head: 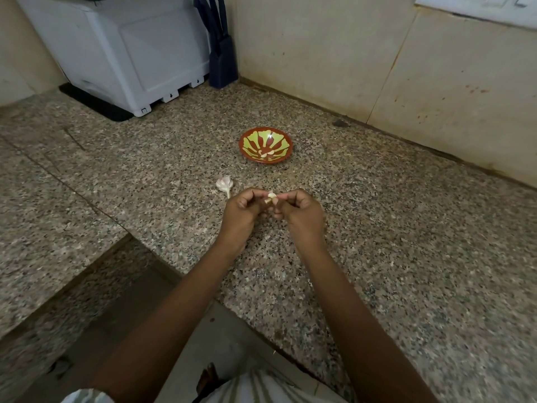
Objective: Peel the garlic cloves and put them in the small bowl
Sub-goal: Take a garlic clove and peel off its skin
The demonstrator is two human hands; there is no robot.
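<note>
Home kitchen. Speckled granite countertop runs into a corner, with a beige stone-slab wall behind it carrying reddish splatter marks. A dark knife block with black handles stands in the corner beside a white plastic unit, possibly a water purifier, hard to tell. Food prep on the counter: garlic bulb, small bowl holding peeled cloves.

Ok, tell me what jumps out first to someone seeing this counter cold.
The left hand and right hand meet over the granite counter, both pinching one garlic clove. Beyond them sits the bright red and green small bowl with peeled cloves inside, and a garlic bulb lies just left of the hands.
</note>
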